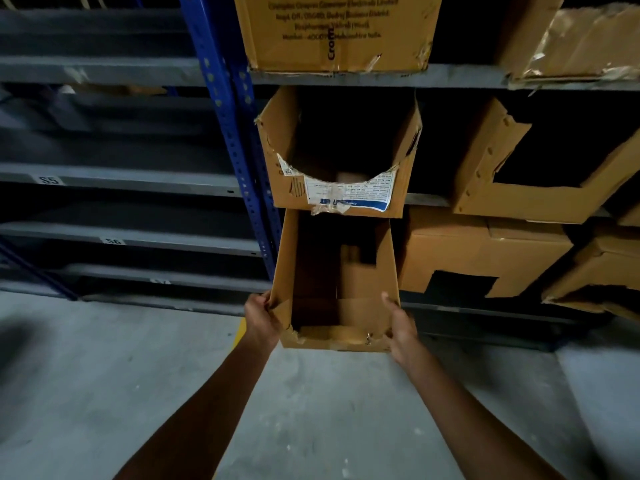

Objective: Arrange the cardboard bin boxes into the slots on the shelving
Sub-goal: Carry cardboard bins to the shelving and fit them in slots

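An open-topped cardboard bin box (367,282) juts out of a low shelf slot, its front end held over the floor. My left hand (260,318) grips its front left corner and my right hand (401,327) grips its front right corner. Its far end sits under another bin box (398,199) with a curved cut-out and a torn white label, which stands on the grey shelf (426,199) above. The held box looks empty inside.
A blue upright post (239,140) stands just left of the boxes. More cut cardboard boxes (485,258) fill the slots to the right, and a printed box (339,32) sits above. Grey shelves (121,181) marked S5 and S6 lie left. Concrete floor (104,375) is below.
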